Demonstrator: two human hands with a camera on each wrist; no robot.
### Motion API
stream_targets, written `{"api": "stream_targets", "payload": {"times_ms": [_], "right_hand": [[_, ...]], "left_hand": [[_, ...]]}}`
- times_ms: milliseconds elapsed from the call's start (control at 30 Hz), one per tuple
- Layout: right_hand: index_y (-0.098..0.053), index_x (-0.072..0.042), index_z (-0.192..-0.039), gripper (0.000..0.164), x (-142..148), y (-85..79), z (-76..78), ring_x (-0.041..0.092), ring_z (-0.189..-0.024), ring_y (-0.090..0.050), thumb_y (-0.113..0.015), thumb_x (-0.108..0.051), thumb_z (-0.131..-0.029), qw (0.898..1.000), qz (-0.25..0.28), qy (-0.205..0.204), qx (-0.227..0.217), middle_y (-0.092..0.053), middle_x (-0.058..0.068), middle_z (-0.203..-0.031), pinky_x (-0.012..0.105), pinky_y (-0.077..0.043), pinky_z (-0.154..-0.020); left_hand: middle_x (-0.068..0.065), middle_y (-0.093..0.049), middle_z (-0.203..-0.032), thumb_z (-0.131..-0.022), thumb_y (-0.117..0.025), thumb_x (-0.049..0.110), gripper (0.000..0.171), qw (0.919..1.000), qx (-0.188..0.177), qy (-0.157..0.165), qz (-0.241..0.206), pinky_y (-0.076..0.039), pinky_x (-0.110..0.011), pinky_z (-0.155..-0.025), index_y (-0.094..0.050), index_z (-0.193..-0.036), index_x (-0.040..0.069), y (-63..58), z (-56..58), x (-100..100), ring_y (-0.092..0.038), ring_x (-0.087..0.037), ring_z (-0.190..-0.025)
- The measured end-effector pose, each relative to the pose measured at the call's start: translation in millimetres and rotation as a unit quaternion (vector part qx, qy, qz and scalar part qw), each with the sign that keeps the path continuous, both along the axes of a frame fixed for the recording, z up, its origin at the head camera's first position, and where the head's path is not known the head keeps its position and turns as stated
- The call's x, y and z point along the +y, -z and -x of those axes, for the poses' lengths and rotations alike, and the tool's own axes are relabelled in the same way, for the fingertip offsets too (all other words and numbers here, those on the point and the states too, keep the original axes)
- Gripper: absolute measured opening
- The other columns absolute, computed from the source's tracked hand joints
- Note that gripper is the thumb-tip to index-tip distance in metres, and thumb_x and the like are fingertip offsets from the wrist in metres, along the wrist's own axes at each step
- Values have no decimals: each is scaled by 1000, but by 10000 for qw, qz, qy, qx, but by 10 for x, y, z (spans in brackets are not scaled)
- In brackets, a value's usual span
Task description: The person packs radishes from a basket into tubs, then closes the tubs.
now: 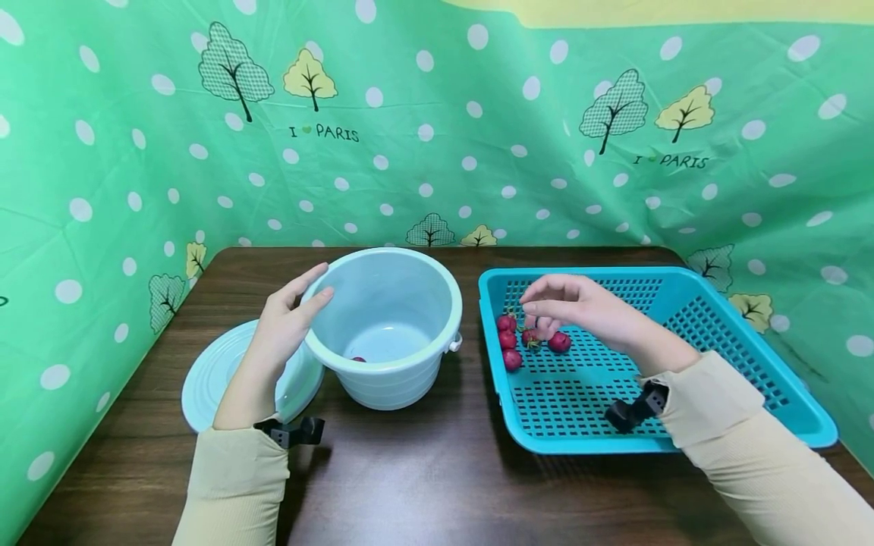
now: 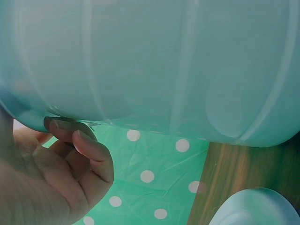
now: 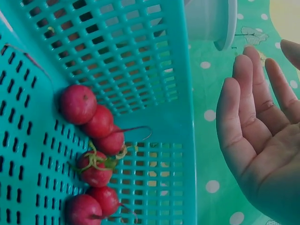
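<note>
Radishes: a small cluster lying in the near-left corner of the teal basket, touching one another. My right wrist view counts six of them, some with thin roots and green stem bits (the head view blurs these). One more red piece sits at the bottom of the pale bucket, seen only from the head camera.

My right hand hovers just above the cluster, fingers relaxed and straight, holding nothing; the wrist view shows the empty palm.

My left hand rests on the bucket's left rim, thumb inside. The left wrist view shows fingers curled against the wall.

The lid lies flat just left of the bucket on the dark wooden table.
</note>
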State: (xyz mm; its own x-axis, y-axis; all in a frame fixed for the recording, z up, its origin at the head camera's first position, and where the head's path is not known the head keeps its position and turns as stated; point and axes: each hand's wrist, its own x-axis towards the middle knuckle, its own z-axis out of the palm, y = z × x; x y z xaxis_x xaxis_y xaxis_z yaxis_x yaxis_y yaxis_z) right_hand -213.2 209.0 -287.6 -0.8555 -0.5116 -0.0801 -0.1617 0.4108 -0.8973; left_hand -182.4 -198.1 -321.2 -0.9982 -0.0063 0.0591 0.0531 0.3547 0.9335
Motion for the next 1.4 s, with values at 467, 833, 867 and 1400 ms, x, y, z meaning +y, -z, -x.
{"api": "stream_targets", "payload": {"times_ms": [467,833,867,1400], "right_hand": [[-59,0,-118,27,160,69,31,25,-78,-69,-57,-21,-101,9996,-264,54,-117,-71,4,-87,35,-58,-80],[-57,1,-120,33,290,155,109,28,-80,-68,-59,-24,-100,9982,-417,278,-342,-69,15,-94,35,-59,-79],[-57,1,-121,34,305,165,118,28,-80,-68,-59,-25,-100,9979,-456,306,-347,-68,15,-95,35,-59,-79],[-53,2,-132,48,537,349,270,29,-88,-68,-59,-33,-99,9895,-1186,470,-683,-68,15,-107,38,-58,-80]], "left_hand": [[-3,-32,-161,-102,-54,35,56,10000,15,10,-40,-27,-53,-119,-39,-154,21,18,1,4,-26,-25,-150],[-3,-31,-162,-102,-55,35,56,10000,36,-13,-11,-24,-54,-120,-40,-153,21,19,6,-7,-23,-25,-151],[-2,-31,-162,-101,-55,35,56,10000,37,-15,-8,-24,-54,-120,-40,-153,21,18,7,-9,-22,-24,-151],[-1,-31,-162,-101,-55,37,56,10000,4,0,-17,-26,-54,-119,-39,-153,23,24,18,-8,-24,-24,-151]]}}
